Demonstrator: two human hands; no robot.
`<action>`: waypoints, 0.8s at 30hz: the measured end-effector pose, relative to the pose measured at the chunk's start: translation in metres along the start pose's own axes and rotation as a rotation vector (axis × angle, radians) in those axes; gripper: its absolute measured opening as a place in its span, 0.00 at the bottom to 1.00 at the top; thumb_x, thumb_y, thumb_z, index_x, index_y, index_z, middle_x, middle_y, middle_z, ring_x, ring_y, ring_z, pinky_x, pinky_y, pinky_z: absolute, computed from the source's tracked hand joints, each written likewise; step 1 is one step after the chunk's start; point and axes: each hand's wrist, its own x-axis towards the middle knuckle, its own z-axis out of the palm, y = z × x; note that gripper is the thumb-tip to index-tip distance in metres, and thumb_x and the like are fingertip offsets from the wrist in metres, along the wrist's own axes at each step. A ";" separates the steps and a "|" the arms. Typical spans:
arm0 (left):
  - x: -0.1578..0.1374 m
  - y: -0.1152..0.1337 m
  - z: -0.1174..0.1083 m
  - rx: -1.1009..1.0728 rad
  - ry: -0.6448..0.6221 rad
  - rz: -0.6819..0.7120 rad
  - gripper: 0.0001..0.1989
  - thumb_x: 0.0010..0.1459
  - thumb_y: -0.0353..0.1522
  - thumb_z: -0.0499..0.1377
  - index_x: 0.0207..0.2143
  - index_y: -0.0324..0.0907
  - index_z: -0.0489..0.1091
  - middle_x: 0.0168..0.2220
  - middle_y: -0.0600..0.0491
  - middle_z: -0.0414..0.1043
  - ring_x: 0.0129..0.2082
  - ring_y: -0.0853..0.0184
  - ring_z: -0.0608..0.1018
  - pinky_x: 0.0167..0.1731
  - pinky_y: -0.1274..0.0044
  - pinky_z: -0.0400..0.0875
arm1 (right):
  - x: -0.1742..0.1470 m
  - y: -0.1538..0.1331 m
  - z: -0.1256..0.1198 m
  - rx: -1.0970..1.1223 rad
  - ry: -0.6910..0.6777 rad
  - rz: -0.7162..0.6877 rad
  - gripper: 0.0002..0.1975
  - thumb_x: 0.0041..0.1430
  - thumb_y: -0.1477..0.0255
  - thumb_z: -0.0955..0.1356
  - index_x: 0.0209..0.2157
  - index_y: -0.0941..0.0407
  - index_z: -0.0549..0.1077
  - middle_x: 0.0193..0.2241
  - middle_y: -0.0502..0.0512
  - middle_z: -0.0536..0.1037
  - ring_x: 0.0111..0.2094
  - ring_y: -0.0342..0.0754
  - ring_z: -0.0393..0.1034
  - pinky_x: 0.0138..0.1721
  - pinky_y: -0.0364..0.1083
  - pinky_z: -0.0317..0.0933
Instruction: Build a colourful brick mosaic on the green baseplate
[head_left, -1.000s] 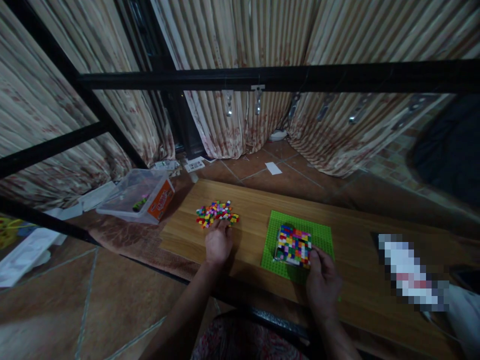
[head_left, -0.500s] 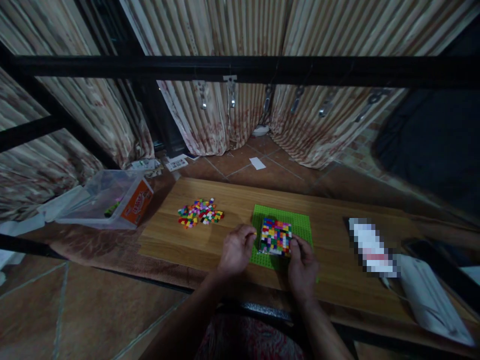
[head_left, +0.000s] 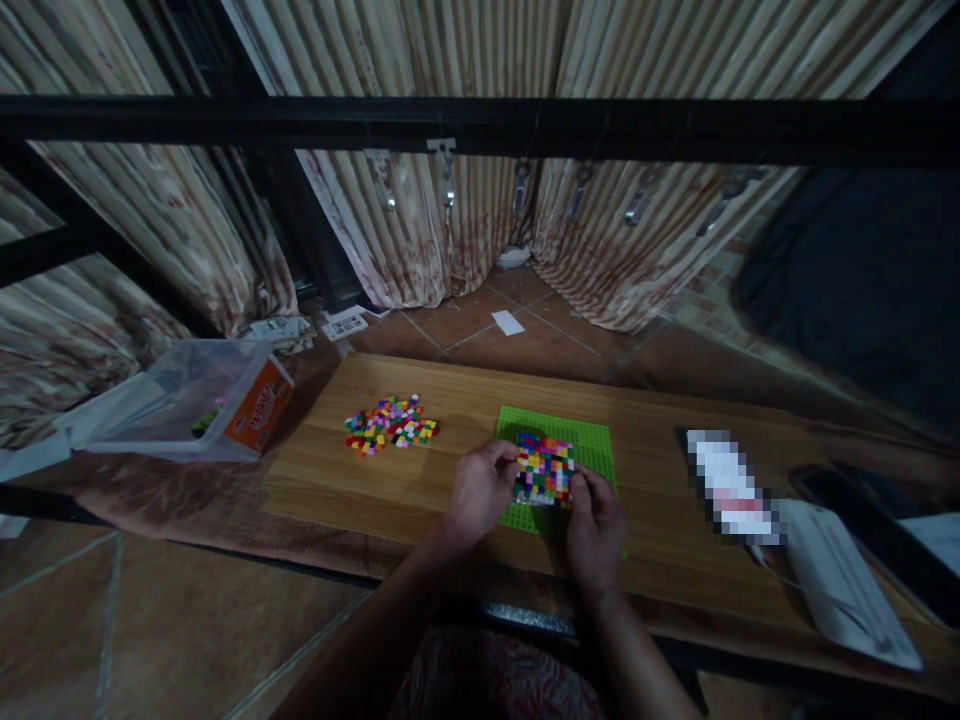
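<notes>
A multicoloured block of small toy bricks point(head_left: 546, 470) is held up over a green studded baseplate point(head_left: 596, 432). My right hand point(head_left: 596, 525) is closed on its lower right edge, thumb in front. At the block's upper left edge is my left hand point(head_left: 480, 485), its thumb and forefinger pinched together. A speck of yellow shows by those fingertips, apparently a small yellow toy brick, mostly hidden. Farther left, a pile of loose coloured bricks point(head_left: 390, 424) lies on the wooden board point(head_left: 315, 480).
A clear plastic box with an orange label point(head_left: 259, 405) stands left of the board. On the right are a blurred-out item point(head_left: 731, 490), a white device with a cable point(head_left: 847, 590) and a dark flat object point(head_left: 885, 535). A black bar point(head_left: 480, 128) crosses beyond the board.
My left hand has moved right, bringing its pinched fingertips with the small yellow toy brick to the block's left edge. The right hand keeps its hold. The whole view has shifted slightly.
</notes>
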 end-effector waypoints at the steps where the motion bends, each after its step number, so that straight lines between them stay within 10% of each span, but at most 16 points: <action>1: 0.000 0.000 0.000 -0.024 -0.005 -0.022 0.06 0.53 0.26 0.58 0.31 0.44 0.74 0.31 0.54 0.77 0.32 0.68 0.77 0.36 0.78 0.70 | 0.000 0.000 0.000 -0.001 0.001 0.004 0.18 0.61 0.59 0.63 0.41 0.57 0.75 0.40 0.58 0.77 0.41 0.51 0.70 0.44 0.50 0.62; 24: 0.007 -0.006 0.011 -0.266 0.035 -0.202 0.07 0.53 0.35 0.60 0.27 0.41 0.72 0.24 0.57 0.72 0.25 0.71 0.72 0.27 0.81 0.65 | 0.000 0.003 0.000 0.015 0.003 0.005 0.19 0.60 0.58 0.63 0.41 0.57 0.75 0.39 0.58 0.77 0.41 0.50 0.70 0.44 0.50 0.63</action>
